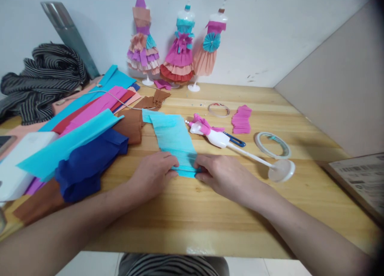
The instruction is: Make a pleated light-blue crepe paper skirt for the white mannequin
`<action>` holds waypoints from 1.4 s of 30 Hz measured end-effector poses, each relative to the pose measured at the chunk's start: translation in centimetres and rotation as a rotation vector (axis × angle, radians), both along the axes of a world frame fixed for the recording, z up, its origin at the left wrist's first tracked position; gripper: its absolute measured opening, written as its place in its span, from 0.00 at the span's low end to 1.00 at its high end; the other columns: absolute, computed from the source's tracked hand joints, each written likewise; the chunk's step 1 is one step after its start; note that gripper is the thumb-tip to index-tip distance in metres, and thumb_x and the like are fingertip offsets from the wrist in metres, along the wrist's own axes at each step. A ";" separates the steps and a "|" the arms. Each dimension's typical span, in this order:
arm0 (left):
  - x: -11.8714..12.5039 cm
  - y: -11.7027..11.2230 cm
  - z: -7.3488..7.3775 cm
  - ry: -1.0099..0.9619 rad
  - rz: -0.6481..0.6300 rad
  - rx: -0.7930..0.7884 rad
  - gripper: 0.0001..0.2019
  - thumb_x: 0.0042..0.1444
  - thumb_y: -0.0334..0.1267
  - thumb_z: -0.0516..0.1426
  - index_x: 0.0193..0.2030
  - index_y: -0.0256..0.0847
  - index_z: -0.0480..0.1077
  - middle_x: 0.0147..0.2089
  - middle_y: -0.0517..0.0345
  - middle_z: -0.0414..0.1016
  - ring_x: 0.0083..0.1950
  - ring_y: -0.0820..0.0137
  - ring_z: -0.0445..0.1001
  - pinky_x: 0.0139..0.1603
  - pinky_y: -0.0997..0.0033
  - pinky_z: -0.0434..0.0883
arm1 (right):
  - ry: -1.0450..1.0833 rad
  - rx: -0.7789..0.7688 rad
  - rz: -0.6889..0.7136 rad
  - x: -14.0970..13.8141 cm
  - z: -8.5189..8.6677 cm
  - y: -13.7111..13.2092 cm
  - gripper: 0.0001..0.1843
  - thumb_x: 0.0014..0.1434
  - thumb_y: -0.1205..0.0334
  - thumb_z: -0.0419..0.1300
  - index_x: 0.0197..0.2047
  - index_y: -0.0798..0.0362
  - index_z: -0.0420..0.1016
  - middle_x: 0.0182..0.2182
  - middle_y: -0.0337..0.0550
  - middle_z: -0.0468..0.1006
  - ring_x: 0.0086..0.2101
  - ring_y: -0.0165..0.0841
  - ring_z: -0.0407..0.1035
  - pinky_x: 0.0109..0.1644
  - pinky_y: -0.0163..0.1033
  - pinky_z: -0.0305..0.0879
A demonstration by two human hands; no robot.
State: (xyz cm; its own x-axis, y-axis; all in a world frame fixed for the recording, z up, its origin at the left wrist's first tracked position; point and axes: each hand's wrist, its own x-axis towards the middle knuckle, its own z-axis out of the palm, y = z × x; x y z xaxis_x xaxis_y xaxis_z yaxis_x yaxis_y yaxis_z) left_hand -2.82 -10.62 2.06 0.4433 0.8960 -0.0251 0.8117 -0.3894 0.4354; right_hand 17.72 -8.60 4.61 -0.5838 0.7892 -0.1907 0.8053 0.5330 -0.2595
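A light blue strip of crepe paper (175, 136) lies on the wooden table, its near edge folded over. My left hand (156, 168) pinches that folded edge at its left end. At the right end, my right hand (220, 174) grips the same fold between thumb and fingers. Just right of the paper a small white dress-form stand (218, 139) lies on its side, pink crepe paper wrapped at its upper part. Dark blue-handled scissors or a cutter (237, 140) rest partly behind it.
Several coloured crepe sheets, including dark blue paper (90, 160), pile up at left beside a white device (22, 164). A tape roll (273, 145) and pink piece (241, 119) lie right. Dressed forms (184, 48) stand against the wall; a cardboard box (360, 180) sits far right.
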 end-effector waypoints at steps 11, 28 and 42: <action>0.0 -0.3 -0.4 0.094 -0.070 0.075 0.07 0.60 0.31 0.53 0.39 0.39 0.73 0.40 0.54 0.74 0.44 0.62 0.72 0.45 0.63 0.70 | -0.001 0.033 0.032 0.2 -0.3 0.1 0.04 0.55 0.69 0.57 0.30 0.53 0.69 0.29 0.39 0.75 0.26 0.29 0.66 0.28 0.35 0.46; -0.1 -0.5 -0.4 0.164 -0.139 0.202 0.09 0.61 0.30 0.50 0.31 0.39 0.69 0.35 0.55 0.71 0.40 0.65 0.68 0.39 0.66 0.67 | 0.033 0.149 0.194 0.0 -0.5 -0.2 0.07 0.55 0.74 0.55 0.29 0.54 0.69 0.30 0.41 0.73 0.28 0.30 0.65 0.29 0.35 0.48; 0.2 -0.9 0.1 0.215 -0.200 0.185 0.08 0.61 0.33 0.51 0.32 0.39 0.69 0.37 0.54 0.71 0.42 0.63 0.67 0.41 0.64 0.68 | 0.062 0.195 0.233 -0.2 -0.5 -0.4 0.08 0.57 0.71 0.57 0.27 0.55 0.70 0.27 0.41 0.72 0.28 0.31 0.65 0.29 0.36 0.48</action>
State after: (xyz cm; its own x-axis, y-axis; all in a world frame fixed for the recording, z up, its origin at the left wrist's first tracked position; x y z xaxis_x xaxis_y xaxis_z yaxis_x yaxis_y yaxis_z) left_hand -2.60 -11.51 2.16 0.6126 0.7901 0.0182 0.7769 -0.6063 0.1700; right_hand 17.51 -9.02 4.08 -0.7588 0.6513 -0.0072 0.6419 0.7458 -0.1785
